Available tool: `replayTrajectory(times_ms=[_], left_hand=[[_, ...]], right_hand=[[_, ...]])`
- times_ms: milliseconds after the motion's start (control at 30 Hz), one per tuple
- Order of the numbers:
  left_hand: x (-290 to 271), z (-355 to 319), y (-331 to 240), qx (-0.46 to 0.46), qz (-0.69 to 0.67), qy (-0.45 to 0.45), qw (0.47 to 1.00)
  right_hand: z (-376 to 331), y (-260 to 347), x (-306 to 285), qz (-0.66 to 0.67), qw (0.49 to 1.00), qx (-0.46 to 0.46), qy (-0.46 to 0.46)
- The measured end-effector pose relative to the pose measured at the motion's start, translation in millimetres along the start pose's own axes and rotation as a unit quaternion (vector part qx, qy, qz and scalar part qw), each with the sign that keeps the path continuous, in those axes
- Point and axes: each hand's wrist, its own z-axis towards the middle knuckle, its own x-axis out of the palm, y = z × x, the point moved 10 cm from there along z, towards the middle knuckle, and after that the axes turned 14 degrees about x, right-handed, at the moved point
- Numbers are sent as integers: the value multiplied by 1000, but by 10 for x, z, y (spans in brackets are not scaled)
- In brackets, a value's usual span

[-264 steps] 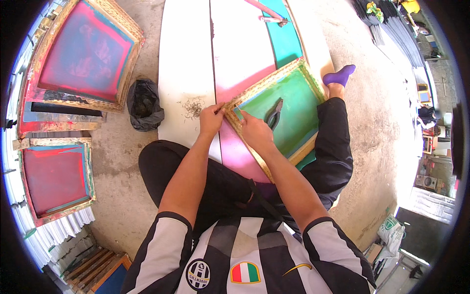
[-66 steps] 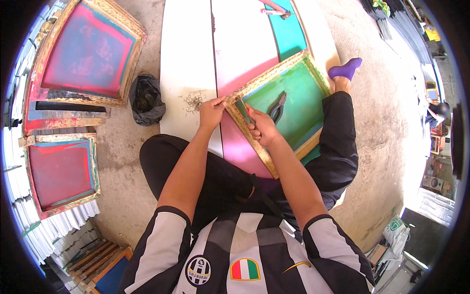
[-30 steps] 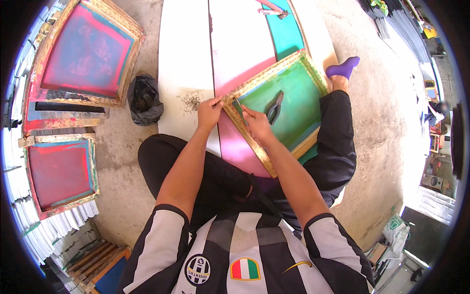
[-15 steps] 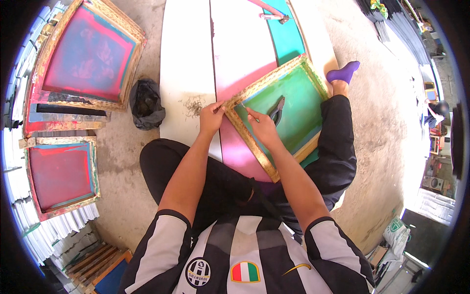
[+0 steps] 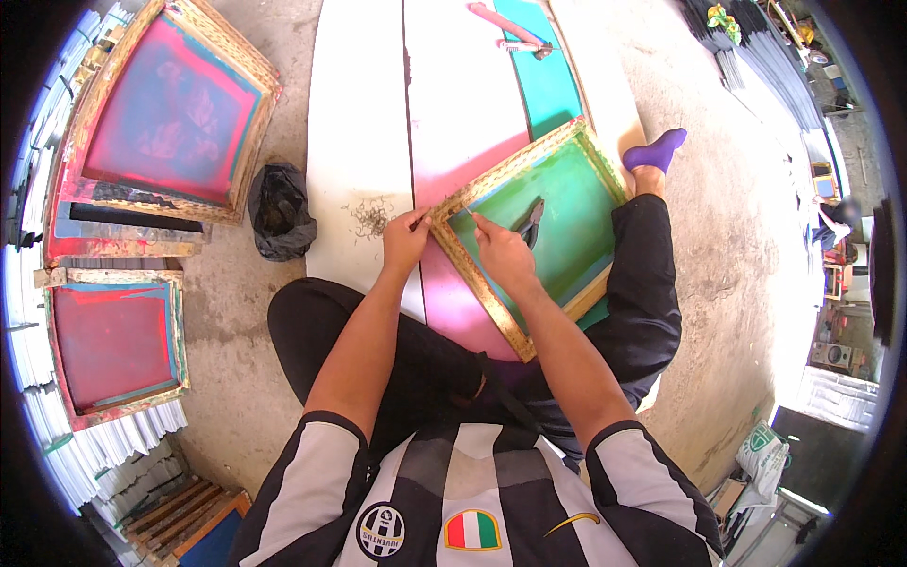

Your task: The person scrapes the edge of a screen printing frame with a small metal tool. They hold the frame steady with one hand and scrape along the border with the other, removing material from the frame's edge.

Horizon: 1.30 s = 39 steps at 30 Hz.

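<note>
A wooden screen-printing frame [image 5: 480,282] with green mesh [image 5: 576,184] lies tilted across my lap and the board in front of me. At its left corner, the fingers of my left hand [image 5: 406,241] are pinched against the wood. My right hand [image 5: 505,251] is over the mesh just inside that corner, closed on a thin tool [image 5: 470,211] whose narrow tip points at the frame's inner edge; the rest of the tool is hidden in my fingers. Dark-handled pliers [image 5: 533,225] rest on the mesh beyond my right hand.
Left of the frame, a scatter of small bent bits, like staples [image 5: 371,217], lies on the white board [image 5: 354,113]. A black plastic bag [image 5: 282,213] sits beside it. A hammer [image 5: 515,33] is on the far end. Paint-stained frames [image 5: 175,113] stand at the left.
The fingers of my right hand have shifted slightly on the thin tool near the corner. My left hand keeps its place. The whole view has tilted a little.
</note>
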Motion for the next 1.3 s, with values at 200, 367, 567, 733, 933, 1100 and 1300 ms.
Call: replayTrajectory(times_ms=[200,367,567,733,933,1100,1300], left_hand=[[-11,6,-65,11,6,3,1000],[-19,5,-69,11,5,0,1000],[6,0,-31,-37,13,34,999],[84,-5,-15,-48,-4,33,998],[-29,13,54,-7,50,12,999],[20,49,18,32,63,17,997],[-6,10,-14,8,35,19,999]], right_hand=[[-35,51,-19,-29,999,10,9],[-54,83,-41,-33,999,15,12],[39,273,15,-136,990,11,46],[315,113,233,-34,998,8,57],[5,49,128,-34,995,46,79],[181,-203,298,73,995,33,51],[240,-395,430,248,962,63,97]])
